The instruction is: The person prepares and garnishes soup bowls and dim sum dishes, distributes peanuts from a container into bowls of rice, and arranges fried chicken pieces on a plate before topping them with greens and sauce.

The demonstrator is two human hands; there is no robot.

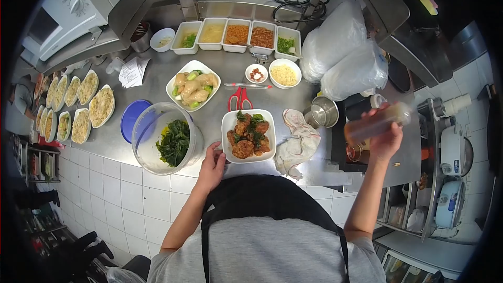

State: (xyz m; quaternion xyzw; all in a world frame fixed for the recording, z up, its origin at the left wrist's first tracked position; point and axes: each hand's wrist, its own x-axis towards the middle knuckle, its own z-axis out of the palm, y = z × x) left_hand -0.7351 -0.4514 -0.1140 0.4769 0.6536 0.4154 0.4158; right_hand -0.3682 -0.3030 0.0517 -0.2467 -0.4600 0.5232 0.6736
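My right hand (pixel 386 136) is wrapped around a clear squeeze bottle (pixel 373 126) with reddish-brown sauce inside. The bottle is tilted nearly flat and smeared by motion, to the right of the counter cloth. My left hand (pixel 212 166) lies at the lower left edge of a white square bowl (pixel 225 126), its fingers stretched along the bowl's side and holding nothing. Browned fried pieces (pixel 243 149) with dark green leaves fill that bowl. Left of it stands a clear plastic tub (pixel 140 152) with fried-looking dark leaves (pixel 175 141).
Red scissors (pixel 239 97) and a pen (pixel 248 86) lie behind the bowl. A crumpled cloth (pixel 298 144) and a metal cup (pixel 322 111) are to its right. Topping containers (pixel 237 49) line the back; several filled oval dishes (pixel 101 107) stand left. Plastic bags (pixel 340 47) sit back right.
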